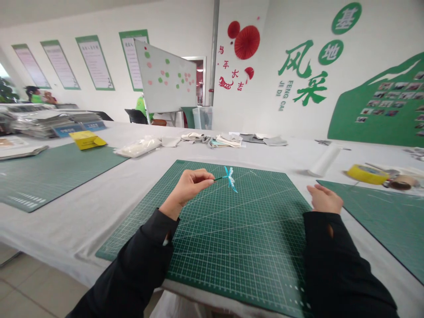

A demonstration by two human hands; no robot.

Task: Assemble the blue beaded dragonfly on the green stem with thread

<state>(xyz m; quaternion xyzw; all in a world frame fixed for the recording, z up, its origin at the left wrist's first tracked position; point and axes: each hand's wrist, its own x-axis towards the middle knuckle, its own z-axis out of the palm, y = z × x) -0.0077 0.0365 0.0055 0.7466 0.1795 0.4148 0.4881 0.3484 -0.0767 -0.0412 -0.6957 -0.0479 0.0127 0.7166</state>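
My left hand [195,183] pinches the thin dark green stem of a small artificial flower [230,178] between thumb and fingertips. Blue ribbon-like petals and rows of white bead-like dots form its head, which points right and stays above the green cutting mat [238,247]. Off the mat's right edge, my right hand [325,199] is raised with its fingers curled closed. Whatever it may hold is too small or hidden to make out.
More cutting mats [66,170] [380,221] flank mine. Yellow tape [367,174], a brown tape roll [402,182] and a white roll [326,161] lie to the right. Cloth pieces [228,140], a plastic bag [141,146] and a yellow packet [88,140] sit farther back.
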